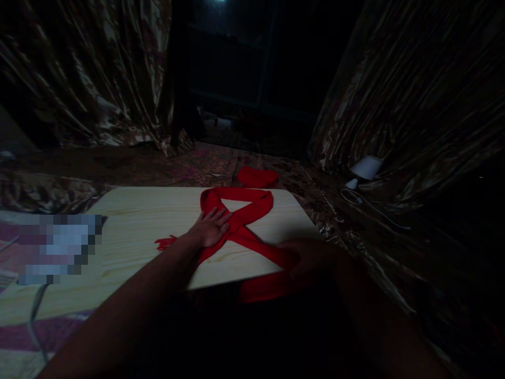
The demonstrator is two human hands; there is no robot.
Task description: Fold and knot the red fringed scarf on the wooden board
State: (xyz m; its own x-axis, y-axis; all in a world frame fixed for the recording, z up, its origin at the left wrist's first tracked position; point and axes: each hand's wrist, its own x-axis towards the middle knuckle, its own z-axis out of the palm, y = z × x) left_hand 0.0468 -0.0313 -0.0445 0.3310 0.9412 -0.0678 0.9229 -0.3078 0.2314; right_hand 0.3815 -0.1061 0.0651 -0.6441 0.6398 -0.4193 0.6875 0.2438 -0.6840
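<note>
A long red scarf lies on a pale wood-grain table, looped at its far side with its two lengths crossing in the middle. Fringe shows at its left end. My left hand rests flat on the scarf just left of the crossing, fingers spread. At the table's near right edge, my right hand has its thumb and fingers around the right-hand length of the scarf. Deep shadow covers much of that hand. More red cloth hangs below the table edge, dimly lit.
Another piece of red cloth lies just beyond the table's far edge. A blurred-out device with a cable sits at the left. To the right is a small white lamp with its cord. Patterned curtains hang behind.
</note>
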